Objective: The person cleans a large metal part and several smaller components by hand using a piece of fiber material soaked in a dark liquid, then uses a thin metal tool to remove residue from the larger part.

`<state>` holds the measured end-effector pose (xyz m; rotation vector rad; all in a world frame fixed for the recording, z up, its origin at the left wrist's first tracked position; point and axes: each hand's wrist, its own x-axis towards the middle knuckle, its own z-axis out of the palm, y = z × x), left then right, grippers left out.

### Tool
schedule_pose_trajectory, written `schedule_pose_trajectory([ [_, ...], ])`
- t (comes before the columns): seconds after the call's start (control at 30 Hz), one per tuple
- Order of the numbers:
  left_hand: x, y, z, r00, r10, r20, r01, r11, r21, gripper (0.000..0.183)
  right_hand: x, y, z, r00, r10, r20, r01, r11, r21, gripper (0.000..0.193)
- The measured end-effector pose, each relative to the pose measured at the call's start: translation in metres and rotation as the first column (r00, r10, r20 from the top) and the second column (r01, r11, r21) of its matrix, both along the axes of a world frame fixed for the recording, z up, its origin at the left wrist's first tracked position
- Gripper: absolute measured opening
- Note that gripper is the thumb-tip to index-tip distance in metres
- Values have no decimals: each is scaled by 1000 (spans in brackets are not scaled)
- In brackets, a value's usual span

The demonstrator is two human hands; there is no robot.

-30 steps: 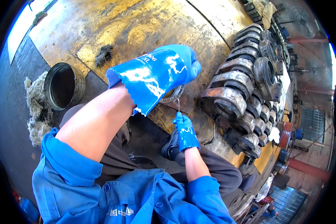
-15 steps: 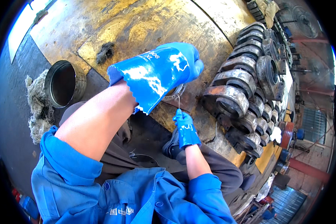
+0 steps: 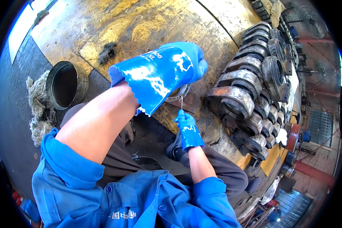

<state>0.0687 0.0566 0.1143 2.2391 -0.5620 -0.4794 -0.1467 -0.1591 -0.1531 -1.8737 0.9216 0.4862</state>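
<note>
In the head view, with twelve o'clock at the top, the metal ring (image 3: 183,92) sits just past twelve, near the middle, on the yellow-stained floor (image 3: 133,34) and mostly hidden by the gloved left hand (image 3: 192,62). That hand bends over it at one o'clock; its fingers are tucked from sight, so I cannot tell what they grip. The gloved right hand (image 3: 186,123), near five o'clock, is closed around a thin rod (image 3: 182,103) whose far end meets or nearly meets the ring's edge at its six o'clock. To work well here, I judge, the left hand should steady the ring while the right guides the rod's tip lightly, clear of the left fingers. The metal blocks (image 3: 231,99) at three o'clock leave room for the right elbow.
</note>
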Motion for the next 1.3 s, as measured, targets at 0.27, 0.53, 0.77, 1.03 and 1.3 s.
schedule_pose_trajectory([
  [0.27, 4, -6, -6, 1000, -4, -30, 4, 1000, 14, 35, 7, 3, 24, 1000, 15, -25, -15, 999, -30, 53],
  [0.53, 3, 9, 8, 998, 15, -55, -12, 998, 64, 34, 18, 28, 32, 997, 71, -32, -70, 997, 8, 55],
  [0.77, 3, 7, 4, 998, 1, -70, 3, 998, 57, 34, 4, 10, 20, 995, 97, 24, -97, 995, -34, 54],
  [1.03, 4, 3, -13, 999, 6, 37, -5, 999, -35, 32, 12, 5, 29, 996, 73, -56, -73, 997, 2, 52],
  [1.3, 13, 25, -24, 989, 132, 61, -126, 988, -85, 33, 6, 15, 30, 999, 25, 38, -26, 1000, 17, 56],
])
